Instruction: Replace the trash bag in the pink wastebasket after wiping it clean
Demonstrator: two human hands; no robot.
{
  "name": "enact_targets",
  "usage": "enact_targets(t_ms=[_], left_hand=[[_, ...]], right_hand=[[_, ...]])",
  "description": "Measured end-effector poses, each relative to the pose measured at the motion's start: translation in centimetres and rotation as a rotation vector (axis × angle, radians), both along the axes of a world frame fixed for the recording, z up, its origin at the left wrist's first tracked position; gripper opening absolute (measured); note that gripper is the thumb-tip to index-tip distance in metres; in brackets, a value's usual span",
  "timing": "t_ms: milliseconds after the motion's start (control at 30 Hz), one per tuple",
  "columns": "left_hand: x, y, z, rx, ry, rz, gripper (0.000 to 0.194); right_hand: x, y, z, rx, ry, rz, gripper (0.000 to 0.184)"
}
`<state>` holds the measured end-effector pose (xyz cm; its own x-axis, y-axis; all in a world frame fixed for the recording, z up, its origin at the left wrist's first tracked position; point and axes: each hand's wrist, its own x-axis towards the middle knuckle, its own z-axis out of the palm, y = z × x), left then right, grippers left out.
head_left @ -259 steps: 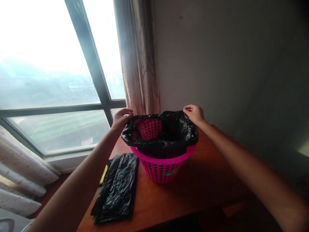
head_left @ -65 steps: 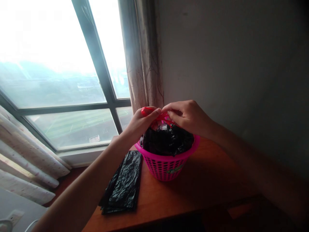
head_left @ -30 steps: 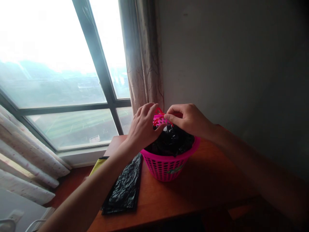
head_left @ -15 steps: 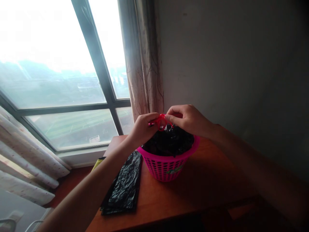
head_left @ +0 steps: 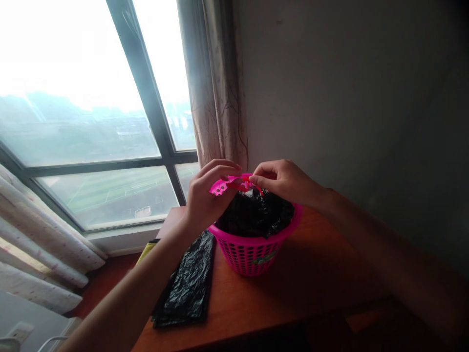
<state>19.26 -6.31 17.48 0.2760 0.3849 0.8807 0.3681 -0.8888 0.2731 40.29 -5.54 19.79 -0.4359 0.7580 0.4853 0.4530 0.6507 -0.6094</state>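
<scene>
A pink perforated plastic basket (head_left: 252, 249) stands on a brown wooden table (head_left: 293, 288). A black plastic bag (head_left: 258, 215) is bunched up inside it, gathered at the top. Above the basket, my left hand (head_left: 205, 198) pinches one end of a pink-red drawstring strip (head_left: 234, 183) with holes in it. My right hand (head_left: 284, 181) pinches the other end. Both hands have closed fingers and sit close together over the bag's gathered mouth.
A flat stack of folded black bags (head_left: 188, 288) lies on the table left of the basket, with something yellow (head_left: 146, 249) beside it. A curtain (head_left: 216, 98) and large window (head_left: 80, 112) are behind; a grey wall (head_left: 348, 107) is right.
The bag's edge, once spread over the basket rim, is now gathered in the basket. In the last second my left hand has pulled its strip end out to the left.
</scene>
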Motion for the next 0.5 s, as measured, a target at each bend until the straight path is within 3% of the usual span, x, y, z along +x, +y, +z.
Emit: enact_targets(t_ms=[233,500], left_hand=[[-1.9,1.2,0.5,-0.273,-0.055,-0.154,0.01],[-3.4,0.8,0.5,-0.363,0.031,-0.127,0.012]], right_hand=[[1.5,0.5,1.0,-0.245,0.18,0.143,0.028],[2.0,1.2,0.7,-0.178,0.246,0.08,0.026]])
